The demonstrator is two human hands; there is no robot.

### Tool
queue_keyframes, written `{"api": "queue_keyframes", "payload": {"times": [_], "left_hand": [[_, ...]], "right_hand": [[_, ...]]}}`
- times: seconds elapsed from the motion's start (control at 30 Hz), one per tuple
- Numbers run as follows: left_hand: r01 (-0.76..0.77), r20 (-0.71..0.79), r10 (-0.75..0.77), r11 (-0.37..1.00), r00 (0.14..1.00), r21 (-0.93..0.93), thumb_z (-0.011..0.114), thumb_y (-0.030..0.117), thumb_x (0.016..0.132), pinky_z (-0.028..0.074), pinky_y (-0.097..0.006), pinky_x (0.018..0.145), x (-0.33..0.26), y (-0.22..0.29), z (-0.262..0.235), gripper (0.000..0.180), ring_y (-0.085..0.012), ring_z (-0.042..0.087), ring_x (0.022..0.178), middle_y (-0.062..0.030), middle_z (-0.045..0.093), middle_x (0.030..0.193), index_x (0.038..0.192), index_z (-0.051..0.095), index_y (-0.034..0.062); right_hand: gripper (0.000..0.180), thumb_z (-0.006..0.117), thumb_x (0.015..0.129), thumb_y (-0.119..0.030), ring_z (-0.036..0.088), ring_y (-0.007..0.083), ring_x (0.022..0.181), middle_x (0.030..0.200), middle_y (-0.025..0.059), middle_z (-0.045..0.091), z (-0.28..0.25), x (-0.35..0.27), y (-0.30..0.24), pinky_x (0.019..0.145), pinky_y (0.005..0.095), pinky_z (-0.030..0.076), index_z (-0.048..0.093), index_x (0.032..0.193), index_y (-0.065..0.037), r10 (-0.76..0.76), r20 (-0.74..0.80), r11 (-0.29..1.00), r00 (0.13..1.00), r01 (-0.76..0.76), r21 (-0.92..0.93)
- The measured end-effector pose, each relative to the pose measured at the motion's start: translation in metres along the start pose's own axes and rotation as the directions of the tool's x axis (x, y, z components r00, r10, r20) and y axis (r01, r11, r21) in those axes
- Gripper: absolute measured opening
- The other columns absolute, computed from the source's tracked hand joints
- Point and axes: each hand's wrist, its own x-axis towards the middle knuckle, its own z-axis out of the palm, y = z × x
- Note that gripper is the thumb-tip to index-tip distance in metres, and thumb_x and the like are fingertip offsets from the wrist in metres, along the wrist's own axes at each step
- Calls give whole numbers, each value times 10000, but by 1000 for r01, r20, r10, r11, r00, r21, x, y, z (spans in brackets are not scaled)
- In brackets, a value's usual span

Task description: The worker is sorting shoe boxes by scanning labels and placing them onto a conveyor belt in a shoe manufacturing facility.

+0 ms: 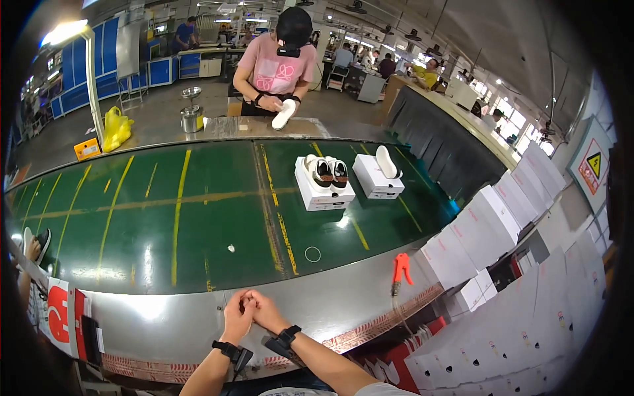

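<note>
My left hand (236,319) and my right hand (268,313) are closed and meet at the fingers over the near edge of the metal counter (152,313). I see nothing held in either one. Each wrist wears a black band. Beyond them runs a green conveyor belt (218,231) with yellow stripes. On it, right of centre, a pair of white, black and brown sneakers (325,171) sits on a white shoebox (323,198). Farther right, one shoe (388,163) leans on its side with its pale sole showing, atop another white shoebox (378,179).
An orange air gun (402,268) lies right on the counter with its hose. White boxes (472,228) are stacked along the right. Across the belt a person in pink (277,69) holds a white shoe (284,115). At far left, another person's hand (33,249) holds a dark shoe (43,244).
</note>
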Motion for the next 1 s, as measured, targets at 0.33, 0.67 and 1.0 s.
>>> {"api": "queue_keyframes", "payload": {"times": [0.33,0.67,1.0], "left_hand": [[25,32,-25,1000,999,-5,671,123,872,497,-298,675,4,19,0,280,-154,612,736,-83,657,843,1127,633,14],[32,51,-33,999,998,21,619,134,916,522,-275,746,3,11,1,267,-194,645,774,-101,683,882,1144,633,-5],[48,60,-49,999,997,15,629,124,897,520,-313,730,2,16,0,266,-187,646,784,-100,677,876,1134,627,2]], "right_hand": [[121,601,902,-81,592,102,706,786,18,640,-6,0,-10,646,268,493,610,1018,-50,-29,-28,999,999,28,-32],[123,603,891,-62,595,101,702,795,27,649,-5,2,-7,646,266,493,606,1013,-48,-18,-13,999,1000,17,-40],[128,605,899,-71,602,99,717,801,29,650,-4,-1,-8,648,273,503,607,1025,-46,-32,-28,998,999,31,-47]]}}
